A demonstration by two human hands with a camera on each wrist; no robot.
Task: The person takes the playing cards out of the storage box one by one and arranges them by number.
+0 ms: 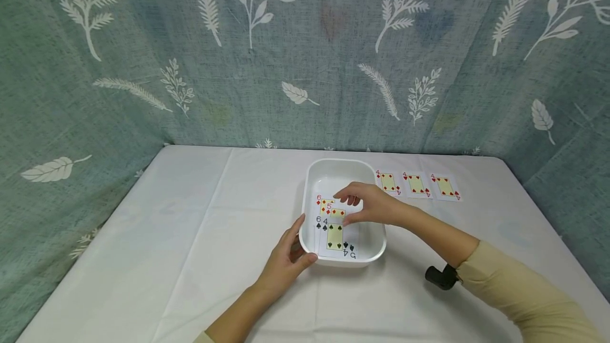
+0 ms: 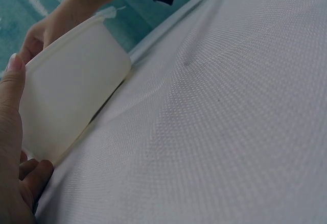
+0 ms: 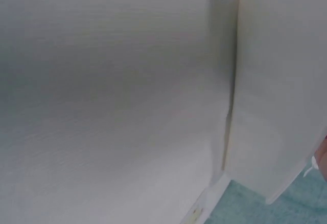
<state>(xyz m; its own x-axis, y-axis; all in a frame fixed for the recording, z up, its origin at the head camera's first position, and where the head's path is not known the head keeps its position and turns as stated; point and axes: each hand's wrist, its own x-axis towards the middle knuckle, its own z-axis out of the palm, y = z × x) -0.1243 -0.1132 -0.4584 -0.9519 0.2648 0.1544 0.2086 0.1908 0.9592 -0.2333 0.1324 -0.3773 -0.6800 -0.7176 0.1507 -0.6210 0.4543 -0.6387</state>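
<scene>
A white plastic tray (image 1: 340,165) with raised sides stands on the table. Playing cards lie overlapping inside it: a four of spades (image 1: 334,237) on top at the near end, red diamond cards (image 1: 326,205) further back. My left hand (image 1: 283,258) grips the tray's near left corner, thumb at the front and fingers along the side; the left wrist view shows the thumb (image 2: 14,76) by the rim. Over the tray, my right hand (image 1: 367,202) has bent fingers, thumb apart from them, and no card visible between. Whether its thumb touches the cards is unclear.
Three red four cards, left (image 1: 388,182), middle (image 1: 416,184) and right (image 1: 446,187), lie in a row right of the tray. A black device (image 1: 440,277) sits at the right wrist. A leaf-patterned curtain (image 1: 305,68) borders the white-covered table (image 1: 229,195).
</scene>
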